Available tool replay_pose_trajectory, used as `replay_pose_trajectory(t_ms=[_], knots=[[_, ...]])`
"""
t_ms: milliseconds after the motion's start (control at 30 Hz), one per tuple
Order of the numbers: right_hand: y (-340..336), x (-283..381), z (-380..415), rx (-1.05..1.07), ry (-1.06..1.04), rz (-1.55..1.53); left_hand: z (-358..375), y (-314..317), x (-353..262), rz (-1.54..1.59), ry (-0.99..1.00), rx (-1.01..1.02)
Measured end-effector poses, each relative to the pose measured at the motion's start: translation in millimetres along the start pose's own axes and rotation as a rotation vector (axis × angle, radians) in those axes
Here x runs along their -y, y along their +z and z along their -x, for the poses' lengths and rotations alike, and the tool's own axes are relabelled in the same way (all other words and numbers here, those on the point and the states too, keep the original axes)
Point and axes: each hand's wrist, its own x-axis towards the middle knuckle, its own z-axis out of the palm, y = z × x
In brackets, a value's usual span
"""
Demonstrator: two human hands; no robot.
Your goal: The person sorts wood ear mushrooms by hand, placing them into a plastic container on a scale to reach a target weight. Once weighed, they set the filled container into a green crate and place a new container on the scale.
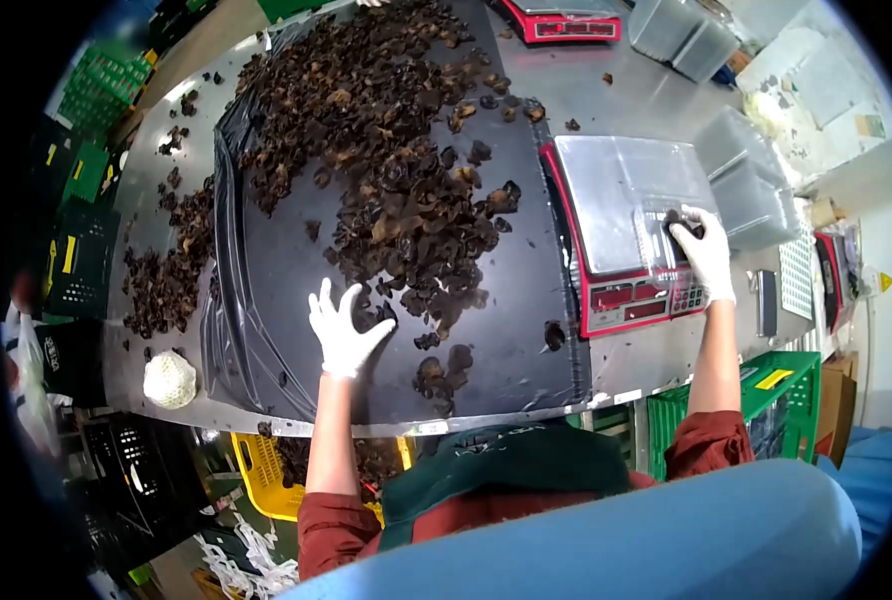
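Observation:
My left hand (pixel 346 335), in a white glove, is spread at the near edge of a heap of dark wood ear mushrooms (pixel 406 215). A few pieces lie between its thumb and fingers, seemingly on the dark sheet (pixel 386 385). To the right, my gloved right hand (pixel 707 262) has its fingers closed around dark wood ear mushrooms (pixel 682 228). It is over a clear plastic container (pixel 654 212) on the metal pan of a red scale (pixel 616 318). How far the fingers reach into the container is hard to make out.
Stacked clear containers (pixel 751 205) stand right of the scale, near a white perforated tray (pixel 796 275). Another red scale (pixel 571 28) sits at the back. More mushrooms lie at left, by a white netted ball (pixel 170 380). A yellow crate (pixel 266 475) is below the table edge.

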Motion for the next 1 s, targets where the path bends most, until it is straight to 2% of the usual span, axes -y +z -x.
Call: replay_pose_trajectory(t_ms=[67, 100, 167, 200, 267, 300, 333, 367, 400, 467, 533, 600, 633, 667, 733, 800, 867, 967, 1000], knots=[[-10, 8, -4, 0.003, -0.064, 0.129, -8, 9, 7, 0.106, 0.166, -0.156], [-14, 14, -5, -0.025, -0.066, 0.089, -10, 14, 11, 0.161, 0.203, -0.154], [-21, 31, -2, -0.135, -0.165, 0.249, -9, 8, 12, 0.177, 0.298, -0.135], [-23, 46, 1, -0.184, -0.203, 0.304, -6, 12, 15, 0.186, 0.283, -0.108], [-14, 87, 22, -0.320, -0.292, 0.240, 1, 9, 14, 0.243, 0.227, -0.036], [-7, 109, 37, -0.098, -0.063, -0.107, 4, 8, 15, 0.284, 0.191, -0.018], [6, 118, 52, 0.012, -0.218, -0.227, 4, 10, 17, 0.364, 0.148, -0.022], [17, 137, 75, 0.193, -0.229, -0.163, 6, 13, 21, 0.434, 0.105, -0.067], [32, 147, 92, 0.295, -0.425, -0.191, 7, 16, 26, 0.503, 0.063, -0.113], [64, 148, 129, 0.572, -0.444, -0.013, 12, 26, 37, 0.736, -0.109, -0.144], [82, 144, 154, 0.608, -0.471, 0.193, 17, 24, 42, 1.028, -0.296, -0.153], [106, 124, 163, 0.536, -0.542, 0.247, 24, 15, 39, 1.380, -0.498, -0.137], [113, 115, 164, 0.496, -0.577, 0.274, 26, -1, 25, 1.693, -0.552, -0.113], [118, 113, 162, 0.465, -0.546, 0.140, 28, -4, 22, 1.830, -0.547, -0.131], [127, 114, 156, 0.539, -0.396, -0.096, 32, -13, 20, 2.045, -0.705, -0.074], [131, 141, 148, 0.492, -0.433, -0.208, 36, -9, 25, 2.244, -0.728, 0.045], [146, 165, 145, 0.489, -0.470, -0.380, 39, -14, 15, 2.288, -0.715, 0.078], [179, 208, 143, 0.412, -0.575, -0.315, 40, -12, 9, 2.451, -0.618, 0.223], [192, 218, 142, 0.405, -0.609, -0.290, 41, -15, 3, 2.425, -0.672, 0.198]])
